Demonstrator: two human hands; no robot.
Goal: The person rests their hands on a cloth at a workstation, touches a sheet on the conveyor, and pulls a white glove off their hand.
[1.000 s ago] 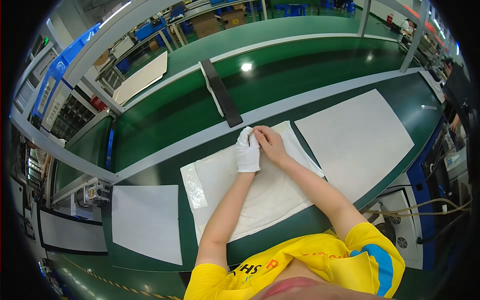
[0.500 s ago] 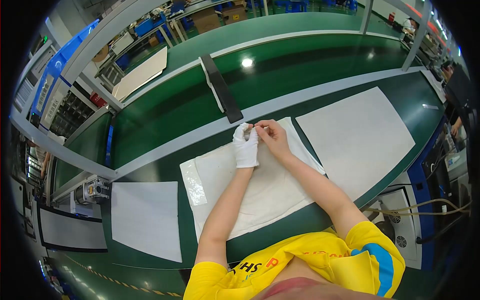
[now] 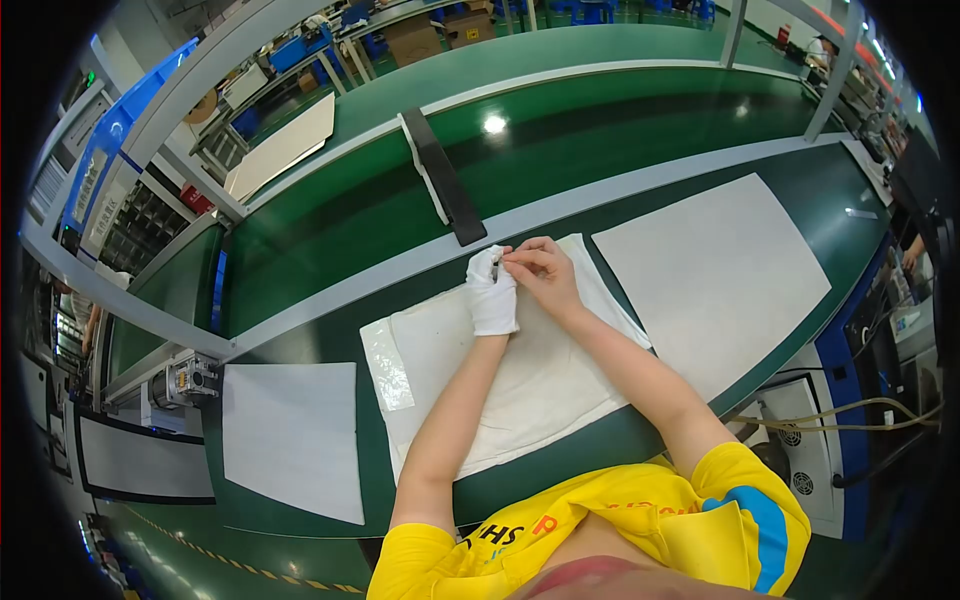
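Note:
My left hand (image 3: 492, 294), in a white glove with bare fingertips, is closed above a padded white cloth (image 3: 560, 370). My bare right hand (image 3: 545, 276) meets it at the fingertips, thumb and forefinger pinched together. Whatever lies between the fingers is too small and too covered to name. A clear plastic strip (image 3: 388, 372) lies along the cloth's left edge. Just beyond my hands, a long black bar (image 3: 445, 180) with a white side rests across the green belt and its metal rail.
White sheets lie on the green bench, a large one (image 3: 715, 275) at right and a smaller one (image 3: 290, 435) at left. A metal rail (image 3: 400, 253) separates bench and green belt (image 3: 600, 130). A motor (image 3: 188, 380) sits at left; cables (image 3: 850, 410) hang at right.
My right fingers have shifted slightly left, closer against the gloved hand. A small dark spot seen at the fingertips earlier is now mostly covered. Everything else stays put.

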